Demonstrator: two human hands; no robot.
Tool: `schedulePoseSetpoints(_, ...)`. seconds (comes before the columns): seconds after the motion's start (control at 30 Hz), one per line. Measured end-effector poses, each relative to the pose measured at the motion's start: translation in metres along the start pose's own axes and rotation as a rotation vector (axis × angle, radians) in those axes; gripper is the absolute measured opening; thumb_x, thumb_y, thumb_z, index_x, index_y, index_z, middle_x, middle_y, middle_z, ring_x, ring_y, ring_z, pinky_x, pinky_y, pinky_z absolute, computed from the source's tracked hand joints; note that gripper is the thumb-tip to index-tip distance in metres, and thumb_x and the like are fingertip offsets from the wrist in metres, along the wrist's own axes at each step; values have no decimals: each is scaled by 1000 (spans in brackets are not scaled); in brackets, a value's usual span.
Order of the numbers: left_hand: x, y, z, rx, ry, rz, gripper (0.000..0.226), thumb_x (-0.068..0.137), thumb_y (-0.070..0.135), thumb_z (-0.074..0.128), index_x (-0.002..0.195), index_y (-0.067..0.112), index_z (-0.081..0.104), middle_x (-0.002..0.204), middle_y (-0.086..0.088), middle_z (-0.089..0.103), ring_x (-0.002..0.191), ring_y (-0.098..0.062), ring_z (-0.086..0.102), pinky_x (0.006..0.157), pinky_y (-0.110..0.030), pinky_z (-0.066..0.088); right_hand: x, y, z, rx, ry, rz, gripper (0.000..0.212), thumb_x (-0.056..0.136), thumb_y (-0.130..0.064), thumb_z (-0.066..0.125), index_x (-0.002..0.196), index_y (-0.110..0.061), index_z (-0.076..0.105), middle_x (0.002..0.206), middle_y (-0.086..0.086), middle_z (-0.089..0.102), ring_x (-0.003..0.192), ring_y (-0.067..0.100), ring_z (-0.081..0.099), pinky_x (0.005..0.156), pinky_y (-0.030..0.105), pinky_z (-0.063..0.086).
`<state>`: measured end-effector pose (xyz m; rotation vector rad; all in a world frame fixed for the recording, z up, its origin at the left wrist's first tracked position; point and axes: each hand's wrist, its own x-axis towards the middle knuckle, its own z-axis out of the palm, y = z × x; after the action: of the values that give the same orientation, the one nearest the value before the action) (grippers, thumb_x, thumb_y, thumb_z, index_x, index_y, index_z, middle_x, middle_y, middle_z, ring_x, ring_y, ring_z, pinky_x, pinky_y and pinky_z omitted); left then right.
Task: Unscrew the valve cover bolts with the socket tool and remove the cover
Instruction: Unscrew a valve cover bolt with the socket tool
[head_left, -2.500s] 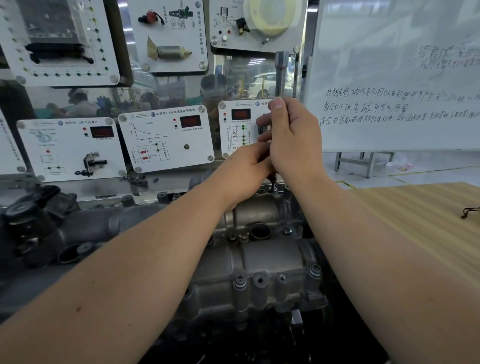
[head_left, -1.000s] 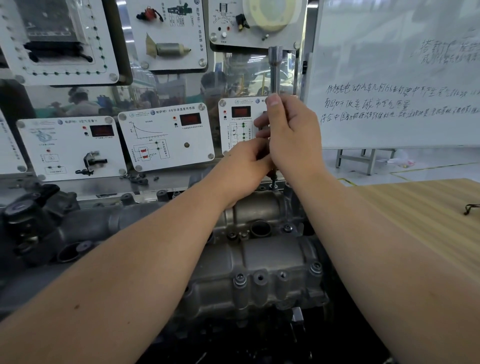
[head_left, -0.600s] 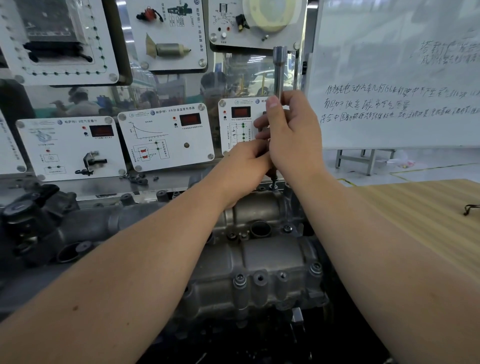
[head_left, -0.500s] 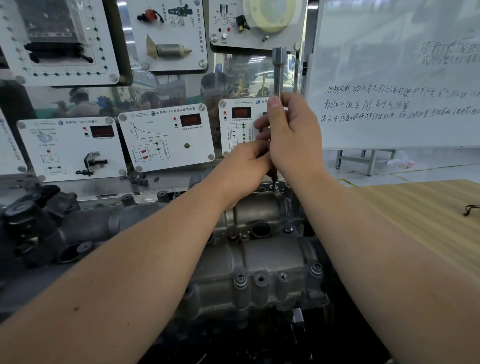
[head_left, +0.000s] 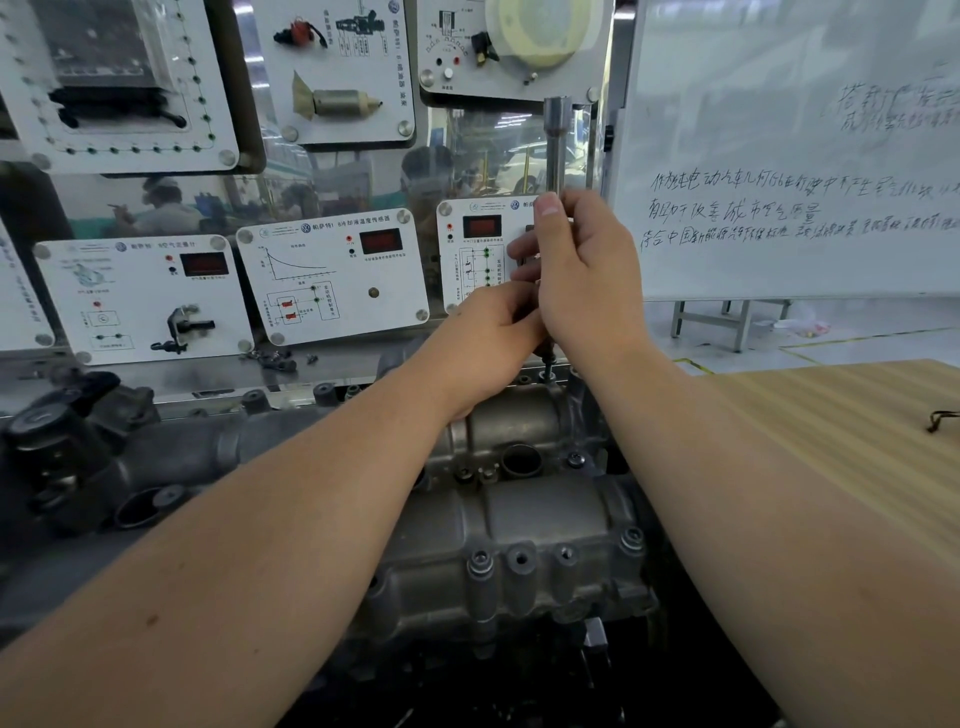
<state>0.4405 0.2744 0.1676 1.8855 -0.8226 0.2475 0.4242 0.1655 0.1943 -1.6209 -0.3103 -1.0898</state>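
Right now your right hand (head_left: 582, 275) is wrapped around the socket tool (head_left: 557, 140), thumb laid up along the shaft, the rest of the fingers curled round it. Your left hand (head_left: 488, 338) sits just below and against the right one, fingers closed on the lower part of the same tool. That tool stands upright, its bright metal top end poking out above your right thumb, its dark lower tip (head_left: 545, 364) meeting a bolt at the far right edge of the valve cover (head_left: 519, 519). You cannot see the bolt head itself; the tip hides it. The cover lies on the engine beneath your forearms, grey cast metal, with bolts (head_left: 480, 561) showing along its near edge. Behind your hands stand white instrument panels (head_left: 332, 275) with red displays, to the right a whiteboard (head_left: 789, 156) with handwriting, and a wooden tabletop (head_left: 857, 415) beside your right arm
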Motion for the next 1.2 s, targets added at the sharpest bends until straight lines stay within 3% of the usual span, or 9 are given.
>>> schedulePoseSetpoints(0.33, 1, 0, -1, 44, 10, 8, 15, 100, 30, 56, 94, 25, 69, 84, -3, 75, 61, -3, 57, 62, -36, 46, 0, -1, -1, 36, 9, -5, 5, 98, -44, 50, 98, -39, 51, 74, -11, 73, 65, 9, 69, 67, 30, 54)
schedulePoseSetpoints(0.5, 1, 2, -1, 50, 7, -3, 15, 100, 27, 56, 93, 20, 68, 86, -12, 74, 52, -4, 48, 56, -32, 40, 0, -1, -2, 27, 6, -13, 18, 100, -41, 48, 108, -27, 55, 74, -11, 72, 67, 9, 70, 65, 25, 53)
schedulePoseSetpoints(0.63, 0, 2, 0, 34, 17, -11, 13, 96, 25, 57, 91, 23, 67, 84, -9, 71, 59, -6, 52, 60, -35, 44, 0, -1, -2, 19, -3, -17, 14, 100, -41, 46, 103, -31, 55, 74, -12, 72, 65, 8, 70, 66, 28, 52)
schedulePoseSetpoints(0.77, -2, 5, 0, -3, 7, -18, 16, 93, 29, 54, 89, 25, 69, 84, 0, 74, 63, -1, 59, 59, -26, 46, -1, -2, -2, 14, -4, -22, 12, 100, -41, 44, 94, -38, 53, 74, -13, 72, 62, 8, 69, 64, 25, 50)
schedulePoseSetpoints(0.9, -2, 6, 0, -52, 1, -46, 19, 98, 27, 53, 92, 25, 71, 91, -3, 76, 75, -11, 63, 61, -22, 46, -1, -3, -2, 17, -6, -30, 19, 102, -38, 42, 86, -35, 53, 72, -13, 71, 60, 8, 67, 62, 24, 51)
schedulePoseSetpoints(1.0, -2, 6, 0, -93, -8, -35, 19, 99, 17, 55, 93, 21, 72, 92, -4, 75, 72, 0, 64, 56, -9, 45, -1, -3, 0, 36, -9, -23, 20, 102, -38, 42, 86, -34, 53, 72, -13, 70, 58, 7, 64, 58, 16, 48)
schedulePoseSetpoints(1.1, -2, 6, -1, -95, -13, -28, 17, 99, 14, 56, 96, 16, 73, 92, -3, 76, 73, 3, 65, 58, -7, 44, -1, -3, 0, 47, -8, -19, 19, 101, -39, 41, 87, -35, 54, 72, -13, 70, 57, 6, 63, 57, 15, 47)
schedulePoseSetpoints(1.2, -2, 4, -1, -75, -5, -12, 16, 99, 16, 57, 97, 15, 73, 91, -3, 76, 79, -7, 69, 59, -9, 46, -1, -3, 0, 57, -6, -16, 20, 100, -40, 41, 87, -35, 55, 71, -13, 70, 58, 7, 63, 57, 15, 47)
